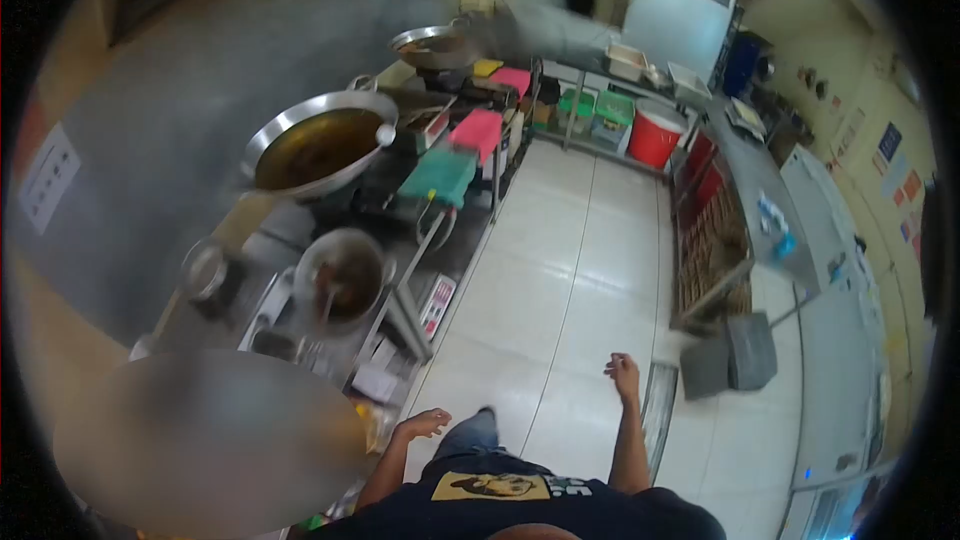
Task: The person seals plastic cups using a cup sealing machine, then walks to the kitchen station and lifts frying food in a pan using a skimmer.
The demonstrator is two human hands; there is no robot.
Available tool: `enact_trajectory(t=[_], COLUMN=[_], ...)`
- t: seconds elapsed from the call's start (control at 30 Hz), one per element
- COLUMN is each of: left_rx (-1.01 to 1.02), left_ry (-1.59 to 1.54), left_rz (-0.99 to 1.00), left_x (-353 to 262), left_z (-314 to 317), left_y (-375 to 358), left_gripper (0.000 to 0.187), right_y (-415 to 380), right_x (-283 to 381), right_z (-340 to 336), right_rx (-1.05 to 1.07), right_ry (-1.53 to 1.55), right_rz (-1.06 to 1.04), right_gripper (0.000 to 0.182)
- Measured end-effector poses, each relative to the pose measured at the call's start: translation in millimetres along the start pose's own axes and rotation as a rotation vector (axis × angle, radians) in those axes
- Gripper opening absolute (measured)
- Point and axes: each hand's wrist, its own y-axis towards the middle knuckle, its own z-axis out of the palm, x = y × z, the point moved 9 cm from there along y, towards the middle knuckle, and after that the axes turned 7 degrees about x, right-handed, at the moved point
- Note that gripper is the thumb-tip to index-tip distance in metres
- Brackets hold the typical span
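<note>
My left hand (424, 424) hangs low by my side with its fingers loosely stretched out and nothing in them. Nearest to it is the left-hand worktop, where a metal pot (342, 280) holds dark food and what looks like a utensil handle. My right hand (622, 374) is held over the tiled floor, fingers slightly bent and apart, also without anything in it. Farther along the left side, a large wok (262, 145) contains brownish oil or liquid. A second wok (405, 38) stands behind it.
White tiles (545, 220) form an aisle ahead. Pink (478, 134) and green (438, 176) cloths hang over the left counter's edge. A red bucket (654, 138) stands at the back. To the right are a grey dustpan-like bin (750, 355) and a metal counter (745, 165).
</note>
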Motion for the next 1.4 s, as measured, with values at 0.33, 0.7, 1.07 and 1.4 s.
enact_trajectory(t=[0.33,0.7,1.07,1.4], left_rx=[0.198,-0.219,-1.236,-1.861], left_ry=[-0.172,-0.918,-1.601,-0.963], left_rz=[0.567,0.569,0.774,0.231], left_x=[-573,-847,-884,-917], left_z=[-205,-492,-658,-649], left_y=[377,657,821,763], left_gripper=[0.034,0.058,0.036,0.025], right_y=[340,1058,1498,1717], right_x=[-19,301,594,547], right_z=[5,45,52,289], right_rx=[0.687,0.437,-0.399,1.342], right_ry=[0.134,0.246,-0.285,0.447], right_rz=[0.666,-0.129,-1.014,0.475], right_gripper=[0.032,0.025,0.024,0.062])
